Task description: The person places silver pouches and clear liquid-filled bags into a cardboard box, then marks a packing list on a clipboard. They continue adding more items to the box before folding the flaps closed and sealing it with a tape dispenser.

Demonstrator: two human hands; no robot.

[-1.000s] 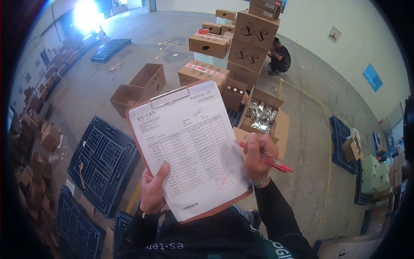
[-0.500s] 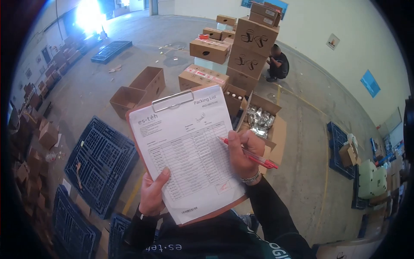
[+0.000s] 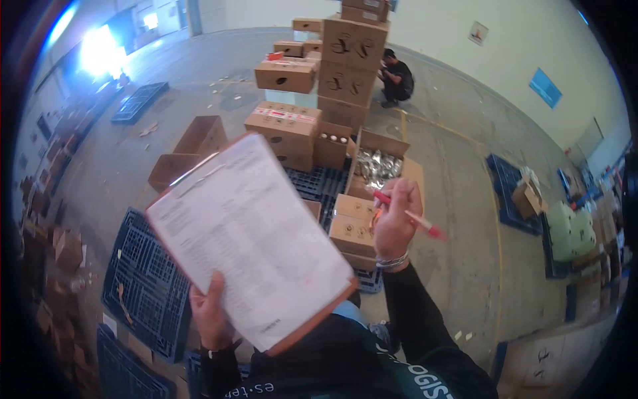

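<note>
My left hand (image 3: 211, 312) grips the lower left edge of a brown clipboard (image 3: 350, 287), its thumb lying over the paper. A printed packing list (image 3: 249, 233) is clamped on the board, tilted and blurred by motion. In my right hand (image 3: 397, 219) is a red pen (image 3: 428, 228), pinched between thumb and fingers to the right of the board and apart from the paper. Beyond that hand stands an open carton (image 3: 379, 143) of silver foil pouches (image 3: 375, 166). Just behind the hand is a closed carton (image 3: 351, 226).
Tall stacked cartons (image 3: 349, 66) rise ahead, with a person (image 3: 397, 80) crouching beside them. Open cartons (image 3: 199, 139) lie left of the stack. Blue pallets (image 3: 143, 286) rest on the floor at left, and another pallet (image 3: 508, 193) is at right near a pale green container (image 3: 571, 229).
My right hand and the pen have come away from the paper to the right. The clipboard has shifted left and tilted, uncovering cartons and a pallet behind it. The view has turned right.
</note>
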